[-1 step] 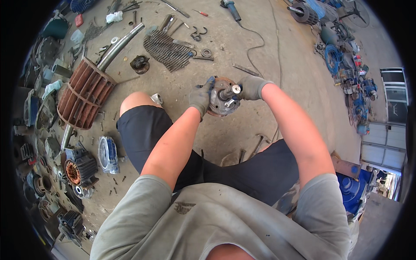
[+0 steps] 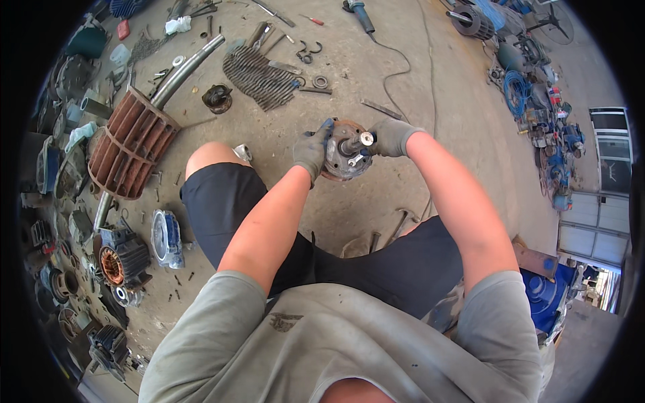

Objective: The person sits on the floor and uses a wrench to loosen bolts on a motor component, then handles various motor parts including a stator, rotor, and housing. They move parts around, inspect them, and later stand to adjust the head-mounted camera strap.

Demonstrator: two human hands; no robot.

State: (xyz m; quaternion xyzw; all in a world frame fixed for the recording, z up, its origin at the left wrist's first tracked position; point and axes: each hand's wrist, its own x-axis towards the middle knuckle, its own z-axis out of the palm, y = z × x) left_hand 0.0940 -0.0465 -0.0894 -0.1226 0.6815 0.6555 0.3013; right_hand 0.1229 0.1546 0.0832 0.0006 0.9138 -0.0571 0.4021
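A round, rusty motor end cover [image 2: 334,166] with a shaft [image 2: 363,139] standing up through its middle is in front of me, beyond my knees. My left hand [image 2: 311,150], in a dark work glove, grips the cover's left edge, thumb along its upper face. On the right side my gloved right hand [image 2: 391,138] is closed, its fingers partly hidden behind the shaft. A small silver wrench [image 2: 355,160] runs from those fingers, its jaw end low on the cover, just below the shaft.
A rusty rotor [image 2: 134,144] with a long shaft lies at left, above a motor housing with copper windings [image 2: 124,258]. Farther off are a ridged mat [image 2: 259,77] with tools, a bearing [image 2: 320,82] and a corded angle grinder [image 2: 359,15]. A hammer [image 2: 396,225] lies between my legs.
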